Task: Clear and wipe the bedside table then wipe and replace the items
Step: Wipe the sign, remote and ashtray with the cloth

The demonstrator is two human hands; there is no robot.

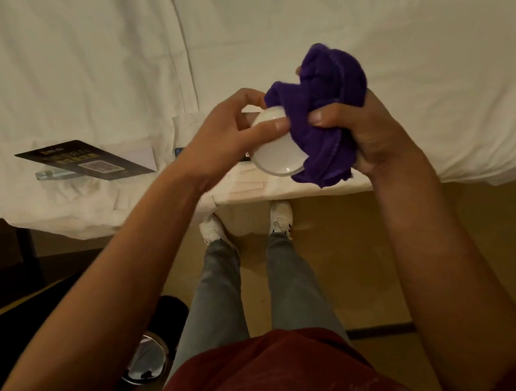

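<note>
Here, seen from above, a person's left hand (232, 134) grips a round white object (273, 146) above the edge of a white bed (94, 69), thumb across its top. The right hand (364, 133) clutches a bunched purple cloth (321, 114) pressed against the object, hiding its right side. What the object is stays unclear. A dark printed card (84, 161) lies on the sheet, its text unreadable.

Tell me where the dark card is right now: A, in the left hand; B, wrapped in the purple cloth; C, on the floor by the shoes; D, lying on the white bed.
D: the card lies flat on the bed, left of both hands.
</note>
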